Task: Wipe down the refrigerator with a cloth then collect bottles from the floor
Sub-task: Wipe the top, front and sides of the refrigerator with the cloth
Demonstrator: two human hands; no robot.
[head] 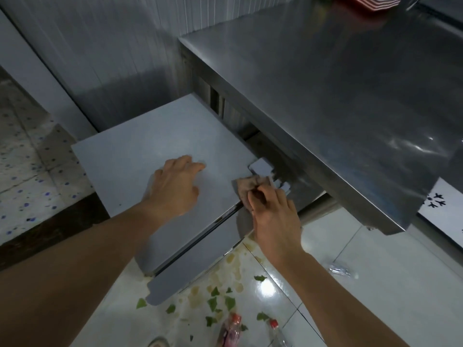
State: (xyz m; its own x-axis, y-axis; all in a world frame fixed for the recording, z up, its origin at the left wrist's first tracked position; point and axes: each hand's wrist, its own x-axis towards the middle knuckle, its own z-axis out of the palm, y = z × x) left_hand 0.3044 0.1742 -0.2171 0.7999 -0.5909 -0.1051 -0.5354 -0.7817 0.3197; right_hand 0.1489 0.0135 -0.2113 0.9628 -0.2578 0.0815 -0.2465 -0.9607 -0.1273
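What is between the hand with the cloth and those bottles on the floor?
Nothing solid. The right hand grips the cloth on the refrigerator top; the bottles lie below on open floor amid green scraps.

Two bare forearms in frame, both entering from the bottom edge. No sleeves visible on either, arms uncovered as far as the frame shows. Left hand: no glove, no ring, no watch or band at the wrist. Right hand: also ungloved, wrist bare, no jewellery visible. Nails look short and unpainted where they show, blurred though. No marks, tape or tattoos seen on either arm. Rest of the body is out of frame.
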